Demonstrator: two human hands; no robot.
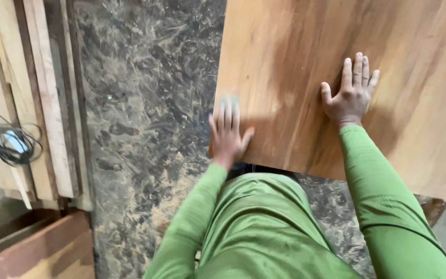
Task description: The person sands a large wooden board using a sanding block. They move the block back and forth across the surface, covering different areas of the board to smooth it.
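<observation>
On the wide wooden board [336,67], upper right of the view, both hands lie palm down. Right hand [351,95]: flat, fingers spread, pressed on the board's face well in from the edge, gripping nothing. Left hand [226,133]: at the board's near left corner, fingers straight and together, blurred; something pale may sit under the fingertips, cannot tell what. Board surface looks smooth with a darker brown patch between the hands; how much of it has been worked cannot be judged from this view. Sleeves are green. Below: floor [145,103] covered in sawdust, swirled marks. Far left: stack of planks [37,93] with a coiled cable [9,142] lying on them
</observation>
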